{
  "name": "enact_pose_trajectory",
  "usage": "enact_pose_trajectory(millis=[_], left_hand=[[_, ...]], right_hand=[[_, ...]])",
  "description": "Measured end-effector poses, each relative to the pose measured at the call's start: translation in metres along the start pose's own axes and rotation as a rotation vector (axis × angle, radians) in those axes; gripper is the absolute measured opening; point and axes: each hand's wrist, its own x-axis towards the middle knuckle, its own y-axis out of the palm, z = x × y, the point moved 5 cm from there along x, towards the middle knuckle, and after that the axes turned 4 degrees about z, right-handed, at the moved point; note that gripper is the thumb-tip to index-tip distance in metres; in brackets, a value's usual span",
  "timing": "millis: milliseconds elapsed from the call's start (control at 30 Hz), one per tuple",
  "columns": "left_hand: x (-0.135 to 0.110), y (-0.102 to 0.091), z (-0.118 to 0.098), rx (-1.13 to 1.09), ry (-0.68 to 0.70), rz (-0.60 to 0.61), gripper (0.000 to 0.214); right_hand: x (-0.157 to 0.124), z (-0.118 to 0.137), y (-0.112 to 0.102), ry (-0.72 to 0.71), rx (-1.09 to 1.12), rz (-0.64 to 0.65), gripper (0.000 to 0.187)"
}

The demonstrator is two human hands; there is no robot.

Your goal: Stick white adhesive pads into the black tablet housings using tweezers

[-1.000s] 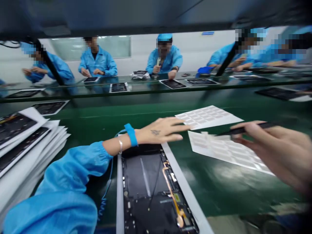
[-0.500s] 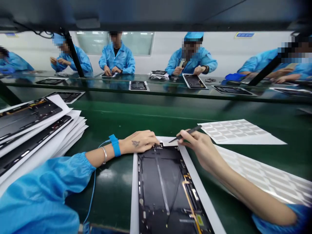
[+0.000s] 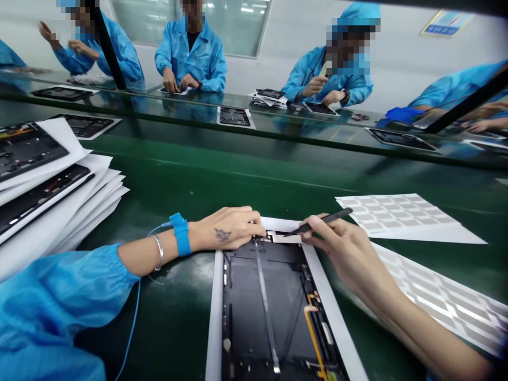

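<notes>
An opened tablet housing [image 3: 273, 307] with dark internals and a white frame lies in front of me on the green belt. My left hand [image 3: 228, 228] rests on its top left corner, fingers curled and pressing down near a small pale strip [image 3: 284, 238]. My right hand [image 3: 343, 246] pinches black tweezers [image 3: 321, 220], whose tip touches that strip at the housing's top edge. A blue wrist strap [image 3: 180, 234] with a coiled cord sits on my left wrist.
Two sheets of small pale stickers [image 3: 400, 214] [image 3: 440, 299] lie to the right. A stack of housings on white sheets [image 3: 43, 185] stands at the left. Across the belt, several people in blue coats work on more housings [image 3: 235, 116].
My right hand swung in from the sticker sheets at the right and brought the tweezers to the housing's top edge. My left hand drew back onto the top left corner. The view tilted down.
</notes>
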Motion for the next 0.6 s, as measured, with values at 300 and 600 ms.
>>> enact_pose_trajectory(millis=[300,600], left_hand=[[0.0013,0.0009,0.0006,-0.006,-0.004,0.012,0.026],[0.0008,0.0002,0.0007,-0.007,0.005,-0.013,0.026]], right_hand=[[0.0027,0.0043,0.0025,0.036,-0.022,-0.006,0.043],[0.0032,0.0042,0.0031,0.028,-0.038,0.001,0.045]])
